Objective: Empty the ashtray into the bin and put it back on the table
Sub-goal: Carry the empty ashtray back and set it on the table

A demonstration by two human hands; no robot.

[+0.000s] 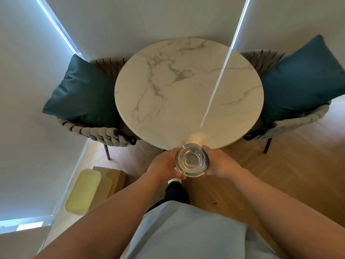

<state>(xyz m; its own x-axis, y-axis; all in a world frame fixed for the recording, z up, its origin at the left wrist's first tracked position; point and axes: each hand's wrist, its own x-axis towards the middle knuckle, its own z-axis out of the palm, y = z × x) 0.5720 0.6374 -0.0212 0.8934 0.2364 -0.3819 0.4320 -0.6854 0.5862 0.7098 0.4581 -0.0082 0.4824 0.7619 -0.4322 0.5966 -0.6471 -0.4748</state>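
Observation:
A round clear glass ashtray (192,160) is held upright between both hands, just in front of the near edge of the round white marble table (188,90). My left hand (164,165) grips its left side and my right hand (220,162) grips its right side. The ashtray's bowl looks nearly bare, with only small dark specks. A yellow-lined bin (83,191) stands on the floor at my lower left, beside the window wall.
Two woven chairs with teal cushions flank the table, one at the left (82,94) and one at the right (302,81). Wooden floor (280,174) stretches to the right. White blinds cover the windows behind. My leg and foot are below the ashtray.

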